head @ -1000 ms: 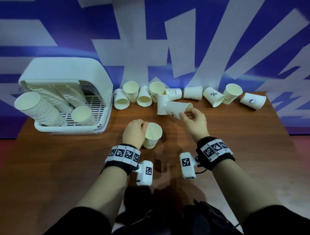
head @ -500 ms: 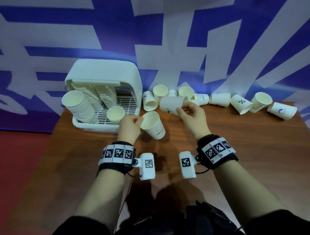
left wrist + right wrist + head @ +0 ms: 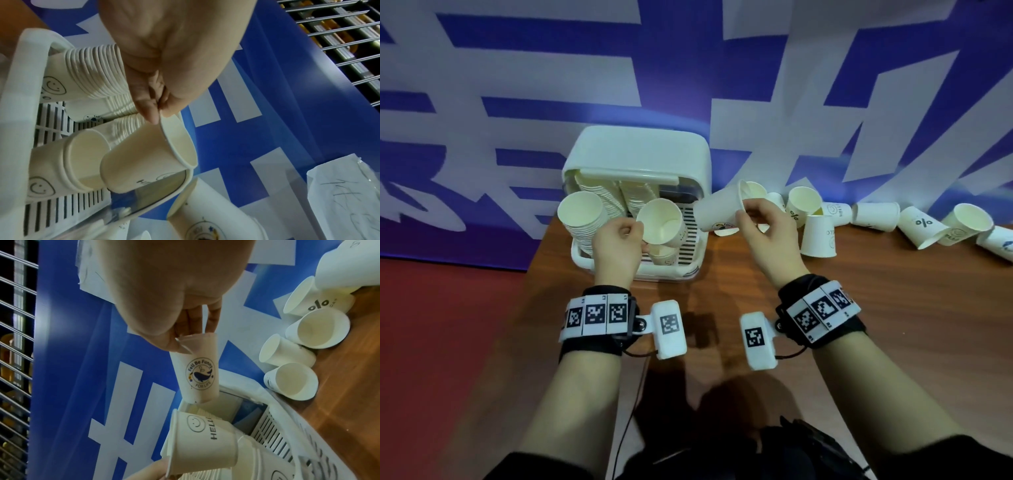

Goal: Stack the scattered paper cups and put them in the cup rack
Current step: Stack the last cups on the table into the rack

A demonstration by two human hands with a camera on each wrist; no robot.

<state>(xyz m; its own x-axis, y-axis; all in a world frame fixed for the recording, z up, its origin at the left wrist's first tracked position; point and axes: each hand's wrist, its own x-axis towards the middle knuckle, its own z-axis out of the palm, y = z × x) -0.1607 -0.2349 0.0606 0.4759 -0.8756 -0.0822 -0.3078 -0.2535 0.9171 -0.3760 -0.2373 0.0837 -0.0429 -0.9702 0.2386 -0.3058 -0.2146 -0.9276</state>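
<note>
My left hand (image 3: 619, 240) pinches the rim of a white "HELLO" paper cup (image 3: 662, 222) and holds it tilted just above a short stack of cups (image 3: 61, 164) in the front of the white cup rack (image 3: 640, 154). The held HELLO cup (image 3: 148, 155) has its bottom at that stack's mouth. My right hand (image 3: 763, 222) pinches the rim of a whale-logo cup (image 3: 197, 369), held on its side in the air to the right of the rack. Tall cup stacks (image 3: 582, 219) lean in the rack. Several loose cups (image 3: 818, 236) lie along the table's far edge.
The rack stands at the far left corner of the brown wooden table (image 3: 825, 342), against a blue and white wall banner (image 3: 688, 68). Red floor (image 3: 431, 325) lies left of the table. Scattered cups (image 3: 924, 226) stretch to the right along the wall.
Both hands have lifted their cups and moved left and away toward the rack. The left hand's cup now hangs over the short stack in the rack; the right hand's cup is beside the rack.
</note>
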